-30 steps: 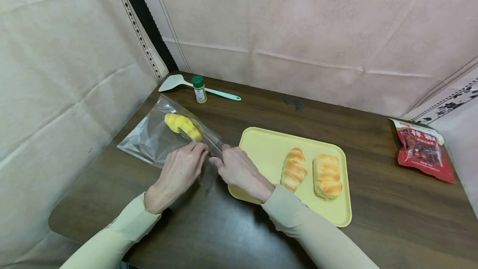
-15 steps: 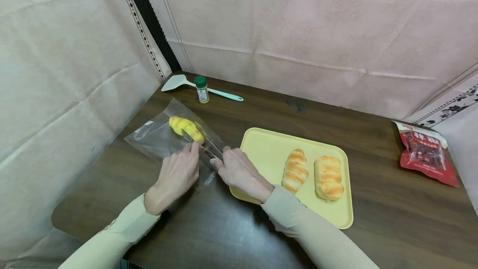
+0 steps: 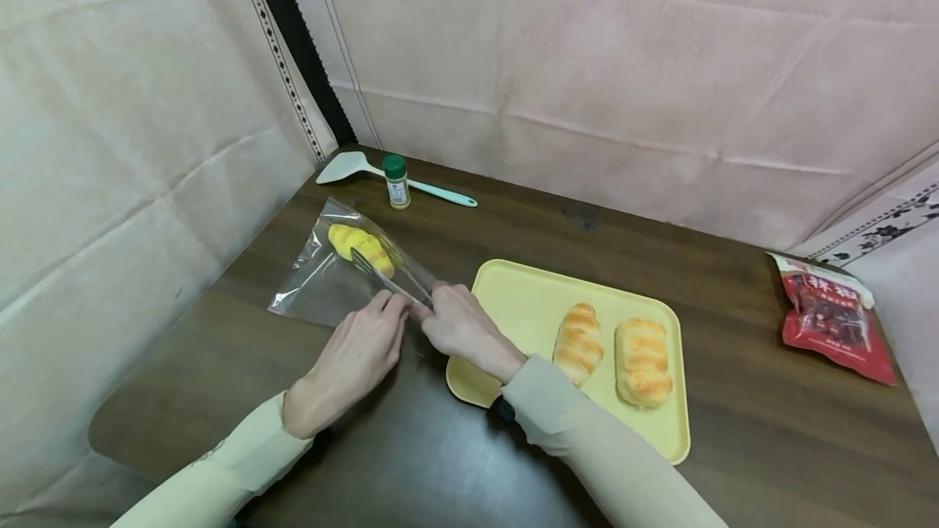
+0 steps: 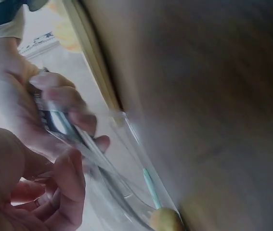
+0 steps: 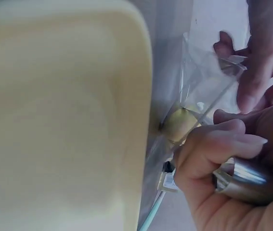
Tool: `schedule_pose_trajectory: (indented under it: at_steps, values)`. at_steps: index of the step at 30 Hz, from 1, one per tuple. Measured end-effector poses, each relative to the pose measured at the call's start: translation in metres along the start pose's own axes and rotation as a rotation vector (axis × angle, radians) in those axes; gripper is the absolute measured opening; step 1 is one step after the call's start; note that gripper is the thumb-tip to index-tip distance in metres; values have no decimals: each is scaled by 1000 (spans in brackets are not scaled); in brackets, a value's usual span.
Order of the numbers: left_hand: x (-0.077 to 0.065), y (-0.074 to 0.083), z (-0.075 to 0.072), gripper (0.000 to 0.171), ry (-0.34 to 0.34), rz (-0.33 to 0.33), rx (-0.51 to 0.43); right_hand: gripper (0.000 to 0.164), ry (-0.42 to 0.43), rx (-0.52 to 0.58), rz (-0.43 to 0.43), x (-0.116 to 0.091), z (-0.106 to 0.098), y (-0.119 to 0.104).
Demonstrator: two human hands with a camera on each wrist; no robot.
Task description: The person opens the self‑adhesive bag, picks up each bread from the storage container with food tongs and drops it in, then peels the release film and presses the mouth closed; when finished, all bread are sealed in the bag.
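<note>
In the head view, a clear plastic bag (image 3: pixel 304 296) lies spread at the left of the table with a yellow, striped bread roll (image 3: pixel 359 248) inside it. My right hand (image 3: pixel 469 332) grips metal tongs (image 5: pixel 252 180), their tips reaching into the bag around the roll. Beside it, my left hand (image 3: pixel 355 361) pinches the near edge of the bag at its mouth, close to the right fingers. The left wrist view shows the tongs (image 4: pixel 61 122) running down through the clear film toward the roll (image 4: pixel 165 219), which is partly cut off there.
A pale yellow tray (image 3: pixel 506 288) stands right of the bag, bearing a twisted bread (image 3: pixel 579 341) and a ridged loaf (image 3: pixel 644 361). Behind are a pale turquoise spatula (image 3: pixel 343 167) and a green-capped bottle (image 3: pixel 397 183). A red food packet (image 3: pixel 836 320) lies far right.
The bag's left corner has drawn in rightward and toward me. My left hand shifted slightly along the bag's mouth and is closer to my right hand. The tongs stay around the roll.
</note>
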State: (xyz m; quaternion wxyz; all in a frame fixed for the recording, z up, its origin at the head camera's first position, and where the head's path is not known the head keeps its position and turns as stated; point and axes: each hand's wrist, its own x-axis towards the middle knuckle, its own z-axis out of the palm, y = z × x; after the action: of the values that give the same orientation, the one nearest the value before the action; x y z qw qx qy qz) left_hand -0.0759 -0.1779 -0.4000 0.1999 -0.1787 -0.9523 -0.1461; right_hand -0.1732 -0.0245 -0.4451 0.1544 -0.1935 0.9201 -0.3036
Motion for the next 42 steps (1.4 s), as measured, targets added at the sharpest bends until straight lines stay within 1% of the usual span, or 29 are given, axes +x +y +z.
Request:
schedule_pose_trajectory:
  at_steps: [3,7,8,11,15,18,22,28,32,36,39,42]
  values:
    - [-1,1,0,5,26,15,-33,39,4,-17,33,-5,-2,-4]
    - [1,0,2,6,60,0,-67,36,-5,-30,71,-26,-23,-27]
    - [2,0,3,6,68,-9,-69,36,-4,-32,77,-30,-26,-30]
    - [6,-3,6,5,91,-36,-71,36,-3,-34,84,-38,-32,-36]
    - [8,-7,6,8,115,-59,-73,37,-3,-38,62,-49,-38,-36]
    - [10,-10,5,11,120,-64,-76,38,1,-38,54,-60,-42,-33]
    - [13,-12,5,12,110,-71,-97,38,8,-35,69,-79,-49,-24]
    - [15,-17,4,13,127,-88,-95,37,62,-64,44,-111,-59,-8]
    - [17,-19,5,16,124,-90,-101,36,90,-57,68,-136,-64,0]
    - [17,-21,5,17,113,-108,-105,33,135,-42,73,-163,-65,9]
    - [17,-22,5,16,103,-119,-105,29,170,-41,101,-184,-64,16]
    - [19,-22,5,17,90,-126,-112,24,190,-24,157,-204,-65,23]
